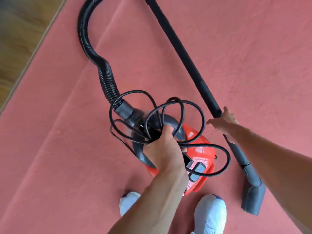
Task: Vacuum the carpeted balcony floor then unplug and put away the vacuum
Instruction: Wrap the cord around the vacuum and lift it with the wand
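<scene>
Now putting away. My left hand (162, 146) grips looped black cord (190, 114) and grey handle of red plastic vacuum (200, 149), frame middle. My right hand (222, 122), fingers loose, touches long black tube (182, 53). Next: grab tube, lift both.

Vacuum (199, 149) sitting on carpet (236, 48), wand (185, 56) lying just right of it, hose (87, 39) looping behind, feet (209, 215) nearest.

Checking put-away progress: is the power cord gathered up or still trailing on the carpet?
Gathered. The cord sits in loose loops over the red vacuum, bunched in the left hand at the handle. Plug not visible.
</scene>
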Action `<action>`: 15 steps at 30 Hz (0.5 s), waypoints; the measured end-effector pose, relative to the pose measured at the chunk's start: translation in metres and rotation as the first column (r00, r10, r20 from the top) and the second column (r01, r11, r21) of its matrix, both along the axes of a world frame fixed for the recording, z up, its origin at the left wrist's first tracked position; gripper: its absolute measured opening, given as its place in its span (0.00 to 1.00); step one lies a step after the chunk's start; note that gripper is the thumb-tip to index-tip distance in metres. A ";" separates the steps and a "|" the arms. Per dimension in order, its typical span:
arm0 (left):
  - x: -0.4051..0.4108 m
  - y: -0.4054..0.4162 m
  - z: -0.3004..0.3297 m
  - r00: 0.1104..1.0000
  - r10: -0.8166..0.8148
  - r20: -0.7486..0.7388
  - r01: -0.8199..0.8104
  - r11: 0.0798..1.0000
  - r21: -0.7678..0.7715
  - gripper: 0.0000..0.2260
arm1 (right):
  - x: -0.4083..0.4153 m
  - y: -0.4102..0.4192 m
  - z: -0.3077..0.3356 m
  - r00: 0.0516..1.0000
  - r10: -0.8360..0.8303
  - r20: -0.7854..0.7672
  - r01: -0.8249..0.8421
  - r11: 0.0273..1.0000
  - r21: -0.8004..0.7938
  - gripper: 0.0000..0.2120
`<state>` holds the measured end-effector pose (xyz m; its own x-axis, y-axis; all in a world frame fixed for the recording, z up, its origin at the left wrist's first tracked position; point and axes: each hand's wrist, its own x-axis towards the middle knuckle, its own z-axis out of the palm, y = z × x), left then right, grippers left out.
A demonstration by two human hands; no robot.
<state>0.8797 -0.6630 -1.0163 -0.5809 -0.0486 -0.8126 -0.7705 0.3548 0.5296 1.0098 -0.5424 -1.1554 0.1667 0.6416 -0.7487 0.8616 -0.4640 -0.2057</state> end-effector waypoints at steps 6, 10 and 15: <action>-0.004 0.000 0.010 0.995 -0.045 0.085 0.047 0.999 -0.025 0.06 | -0.009 -0.039 0.019 0.959 -0.160 -0.233 0.166 0.986 0.010 0.17; -0.020 -0.023 0.030 0.992 -0.076 0.096 0.083 0.994 -0.076 0.07 | -0.005 -0.037 0.084 0.887 -0.289 -0.360 0.340 0.937 0.085 0.14; -0.012 -0.023 0.083 0.985 -0.165 0.056 0.170 0.979 -0.113 0.13 | 0.025 -0.042 0.187 0.810 -0.335 -0.481 0.449 0.882 0.142 0.10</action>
